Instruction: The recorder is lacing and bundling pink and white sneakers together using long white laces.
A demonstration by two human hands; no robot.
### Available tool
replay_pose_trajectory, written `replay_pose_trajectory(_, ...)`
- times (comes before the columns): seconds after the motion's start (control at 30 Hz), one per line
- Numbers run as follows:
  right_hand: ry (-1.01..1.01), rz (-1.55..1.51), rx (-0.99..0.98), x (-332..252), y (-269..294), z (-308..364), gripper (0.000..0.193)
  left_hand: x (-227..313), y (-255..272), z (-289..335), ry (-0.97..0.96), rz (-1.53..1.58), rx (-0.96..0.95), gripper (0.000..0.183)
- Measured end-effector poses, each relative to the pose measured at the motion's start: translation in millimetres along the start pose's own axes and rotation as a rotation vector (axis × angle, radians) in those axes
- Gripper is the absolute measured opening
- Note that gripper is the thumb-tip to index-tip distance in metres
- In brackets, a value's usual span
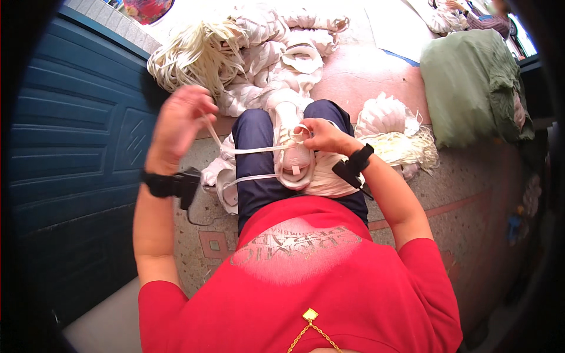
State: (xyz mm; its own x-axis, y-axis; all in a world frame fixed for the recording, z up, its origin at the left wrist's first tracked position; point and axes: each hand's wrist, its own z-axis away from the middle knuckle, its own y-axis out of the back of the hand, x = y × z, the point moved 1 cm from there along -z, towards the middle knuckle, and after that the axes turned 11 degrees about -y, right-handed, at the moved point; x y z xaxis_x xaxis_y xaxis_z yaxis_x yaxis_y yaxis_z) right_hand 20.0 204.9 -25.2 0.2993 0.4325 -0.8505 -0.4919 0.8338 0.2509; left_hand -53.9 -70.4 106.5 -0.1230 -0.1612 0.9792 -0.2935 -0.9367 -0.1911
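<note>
A pale pinkish-white shoe upper (pixel 295 157) lies between my thighs, its toe end toward me. My right hand (pixel 323 136) is closed at its eyelet area, pinching a looped part of a cream shoelace (pixel 253 151). That lace runs left across my thigh and bends up to my raised left hand (pixel 181 126), which is somewhat blurred, its fingers closed on the strand. A lower loose strand (pixel 256 177) crosses the same thigh to the shoe upper. Beside my left leg hangs another pale upper (pixel 225 185).
Ahead is a heap of pale shoe uppers (pixel 259 62) with a bundle of cream laces (pixel 194 53) on it. More laces (pixel 412 148) lie right of my knee. A green sack (pixel 465 88) stands farther right, and a blue panelled door (pixel 76 117) on the left. Another person (pixel 488 23) sits far right.
</note>
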Motion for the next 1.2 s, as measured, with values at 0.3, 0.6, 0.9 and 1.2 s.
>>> replay_pose_trajectory(0.3, 0.257, 0.274, 0.514, 6.0, 2.6, 19.0, 0.028, 153.0, 23.1, 40.7, -0.378, -0.21, -0.105, 0.021)
replay_pose_trajectory(0.6, -0.228, -0.888, 0.596, 46.0, 159.9, 116.2, 0.011, -44.7, -7.0, 51.6, 0.189, -0.586, -0.267, 0.017)
replay_pose_trajectory(0.9, -0.115, -0.872, 0.931, 62.3, 169.0, 145.9, 0.024, -153.4, -59.4, 59.1, -0.331, -1.169, -0.186, 0.017)
replay_pose_trajectory(1.2, -0.066, 0.158, 0.533, 43.9, 64.5, 73.9, 0.026, -151.4, -63.2, 54.4, -0.332, -1.188, -0.164, 0.016)
